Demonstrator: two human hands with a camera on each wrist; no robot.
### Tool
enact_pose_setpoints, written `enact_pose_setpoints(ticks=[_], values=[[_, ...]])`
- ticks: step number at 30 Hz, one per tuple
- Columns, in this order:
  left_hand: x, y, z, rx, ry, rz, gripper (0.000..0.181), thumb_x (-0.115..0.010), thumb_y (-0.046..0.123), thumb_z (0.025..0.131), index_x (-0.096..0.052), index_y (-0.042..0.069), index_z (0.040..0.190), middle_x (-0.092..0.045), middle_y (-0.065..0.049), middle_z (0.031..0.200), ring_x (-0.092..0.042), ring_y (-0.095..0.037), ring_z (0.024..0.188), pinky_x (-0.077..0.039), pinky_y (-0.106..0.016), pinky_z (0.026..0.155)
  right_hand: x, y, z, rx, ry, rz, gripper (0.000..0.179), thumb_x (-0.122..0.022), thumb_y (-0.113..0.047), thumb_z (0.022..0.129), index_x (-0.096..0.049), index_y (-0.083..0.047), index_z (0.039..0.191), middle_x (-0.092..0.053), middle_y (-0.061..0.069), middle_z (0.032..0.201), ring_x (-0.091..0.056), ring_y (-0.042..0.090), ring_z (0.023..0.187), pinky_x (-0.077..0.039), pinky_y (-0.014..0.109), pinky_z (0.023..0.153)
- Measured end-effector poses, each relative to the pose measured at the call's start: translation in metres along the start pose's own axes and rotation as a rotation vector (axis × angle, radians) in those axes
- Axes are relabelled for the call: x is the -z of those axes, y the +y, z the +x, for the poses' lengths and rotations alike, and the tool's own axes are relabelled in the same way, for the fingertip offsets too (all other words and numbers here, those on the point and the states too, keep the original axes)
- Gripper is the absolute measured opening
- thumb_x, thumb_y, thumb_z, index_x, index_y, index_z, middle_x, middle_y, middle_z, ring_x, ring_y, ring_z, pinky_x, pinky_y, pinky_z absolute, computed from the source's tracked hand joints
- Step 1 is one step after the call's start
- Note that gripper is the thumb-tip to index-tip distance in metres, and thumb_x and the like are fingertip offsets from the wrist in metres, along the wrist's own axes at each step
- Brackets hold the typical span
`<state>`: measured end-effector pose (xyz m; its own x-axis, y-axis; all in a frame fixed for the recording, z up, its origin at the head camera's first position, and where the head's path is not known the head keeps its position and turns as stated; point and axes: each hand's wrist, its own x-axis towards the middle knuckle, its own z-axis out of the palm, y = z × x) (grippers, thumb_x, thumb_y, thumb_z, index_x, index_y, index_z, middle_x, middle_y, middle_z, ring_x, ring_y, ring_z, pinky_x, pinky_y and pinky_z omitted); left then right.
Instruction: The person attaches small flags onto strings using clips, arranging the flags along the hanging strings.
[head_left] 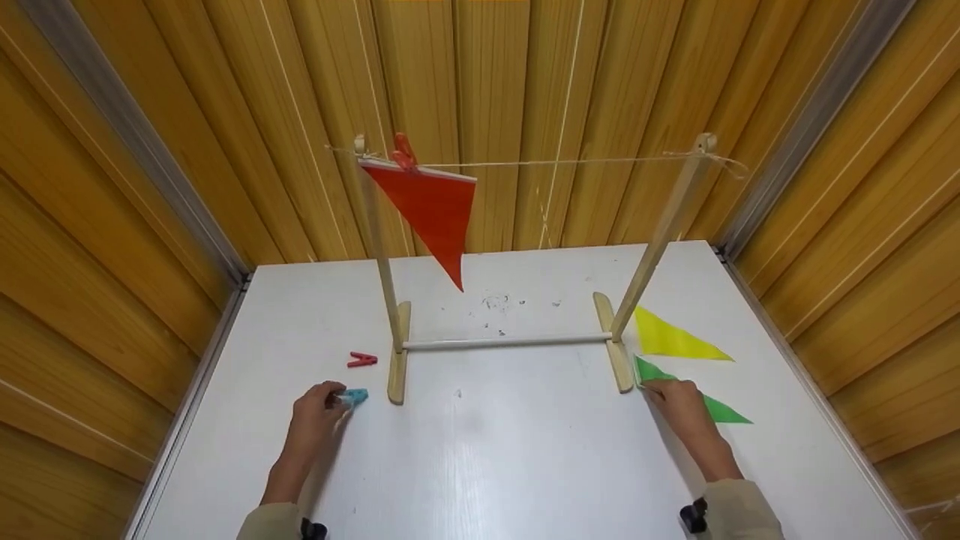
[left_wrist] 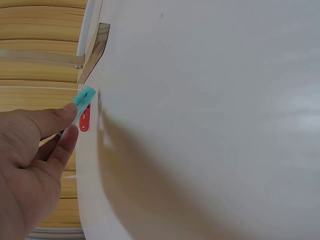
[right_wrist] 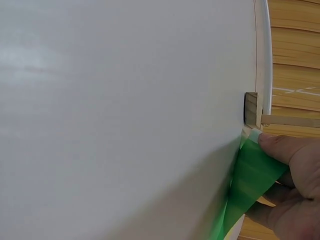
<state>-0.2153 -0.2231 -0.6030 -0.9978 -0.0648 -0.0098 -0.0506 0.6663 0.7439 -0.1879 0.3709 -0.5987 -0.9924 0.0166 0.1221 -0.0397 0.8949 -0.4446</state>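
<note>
My left hand [head_left: 313, 416] pinches a light blue clothespin [head_left: 354, 396] between thumb and fingers, close over the table's left side. Behind it lies a red clothespin [head_left: 362, 360]. On the right, my right hand [head_left: 681, 412] pinches the white-edged end of a green triangular flag [right_wrist: 252, 175], whose tip points right. A yellow triangular flag [head_left: 675, 337] lies just beyond it. From the string [head_left: 555, 162] of a wooden stand hangs a red triangular flag [head_left: 439, 210], held near the left post by a red clothespin [head_left: 404, 154].
The stand's left post [head_left: 384, 277] and right post [head_left: 658, 240] rise from wooden feet, joined low down by a white rod [head_left: 510, 343]. It stands on a white table [head_left: 480, 450]. Wood-patterned walls [head_left: 487, 90] enclose the back and both sides.
</note>
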Motion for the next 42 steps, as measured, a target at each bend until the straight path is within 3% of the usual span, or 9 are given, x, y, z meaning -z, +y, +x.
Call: enact_pose_setpoints(ticks=[5, 10, 19, 30, 36, 42], values=[[0.0, 0.001, 0.0, -0.011, -0.002, -0.034, 0.036, -0.068, -0.002, 0.094, -0.06, -0.005, 0.129, -0.067, -0.017, 0.118, -0.062, -0.026, 0.104, -0.055, -0.042, 0.091, 0.002, 0.002, 0.0, -0.022, -0.004, 0.001, 0.02, -0.071, 0.0, 0.092, -0.076, 0.001, 0.111, -0.075, 0.019, 0.103, -0.065, 0.022, 0.082, -0.056, 0.037, 0.069], [0.0, 0.001, 0.0, -0.011, 0.012, -0.059, 0.038, -0.067, -0.006, 0.091, -0.061, -0.007, 0.129, -0.065, -0.018, 0.119, -0.061, -0.027, 0.104, -0.056, -0.038, 0.088, 0.002, 0.004, 0.003, -0.009, -0.019, 0.001, 0.025, -0.071, 0.001, 0.092, -0.074, 0.001, 0.116, -0.073, 0.022, 0.109, -0.069, 0.029, 0.091, -0.059, 0.044, 0.076], [-0.003, 0.008, 0.004, -0.023, -0.009, 0.02, 0.039, -0.066, -0.014, 0.085, -0.063, -0.007, 0.124, -0.062, -0.017, 0.116, -0.061, -0.027, 0.101, -0.055, -0.04, 0.086, 0.002, 0.002, 0.009, -0.018, -0.023, 0.002, 0.025, -0.072, 0.002, 0.089, -0.074, 0.002, 0.114, -0.073, 0.024, 0.111, -0.068, 0.043, 0.102, -0.057, 0.053, 0.085], [-0.006, 0.012, 0.007, -0.017, -0.035, 0.063, 0.036, -0.068, -0.009, 0.09, -0.064, -0.003, 0.125, -0.064, -0.016, 0.117, -0.063, -0.027, 0.103, -0.057, -0.045, 0.091, -0.001, -0.001, 0.009, -0.066, -0.042, 0.0, 0.023, -0.071, -0.002, 0.092, -0.075, 0.0, 0.115, -0.073, 0.022, 0.11, -0.07, 0.038, 0.099, -0.058, 0.051, 0.083], [-0.01, 0.019, 0.013, -0.062, -0.057, 0.108, 0.035, -0.07, -0.006, 0.091, -0.063, -0.005, 0.125, -0.067, -0.017, 0.114, -0.066, -0.029, 0.101, -0.058, -0.045, 0.09, 0.0, -0.001, 0.011, -0.068, -0.063, -0.009, 0.024, -0.071, -0.002, 0.093, -0.074, 0.001, 0.116, -0.073, 0.023, 0.11, -0.07, 0.038, 0.1, -0.058, 0.051, 0.085], [-0.018, 0.022, 0.019, -0.087, -0.067, 0.082, 0.036, -0.072, -0.007, 0.089, -0.065, -0.006, 0.124, -0.068, -0.018, 0.112, -0.066, -0.029, 0.1, -0.058, -0.046, 0.09, 0.002, -0.001, 0.009, -0.076, -0.063, 0.0, 0.024, -0.071, -0.002, 0.092, -0.075, 0.0, 0.116, -0.073, 0.022, 0.11, -0.07, 0.036, 0.099, -0.058, 0.051, 0.085]])
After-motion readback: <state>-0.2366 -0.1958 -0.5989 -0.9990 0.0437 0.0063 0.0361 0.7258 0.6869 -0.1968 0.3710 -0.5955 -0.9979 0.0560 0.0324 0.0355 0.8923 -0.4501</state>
